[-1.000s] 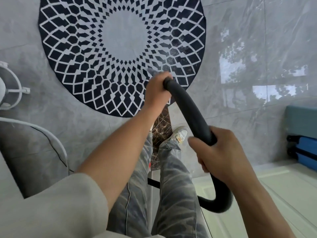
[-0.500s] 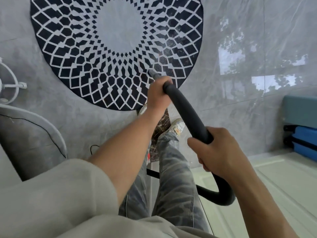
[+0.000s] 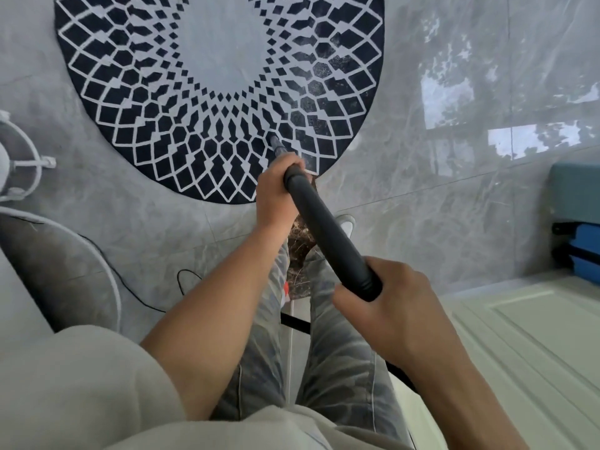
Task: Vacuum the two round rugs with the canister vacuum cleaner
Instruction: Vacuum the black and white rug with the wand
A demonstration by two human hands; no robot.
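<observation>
Rug (image 3: 136,125) lies flat on the grey floor (image 3: 438,206), just ahead of the person's shoe (image 3: 346,223), which has edged closer to its near rim over the last second. The wand (image 3: 324,228) has drifted a little leftward, and its nozzle (image 3: 275,143) now sits on the patterned ring close to the near right edge. The left hand (image 3: 276,193) is wrapped around the wand's front end and the right hand (image 3: 402,313) grips it further back, fingers curled round. This looks like a short stroke in progress; dusty patches further right seem yet to be covered, and no second rug is in view. A white stand (image 3: 22,164) and a black cord (image 3: 194,277) lie left, a blue case (image 3: 578,235) right; the cord could snag.
</observation>
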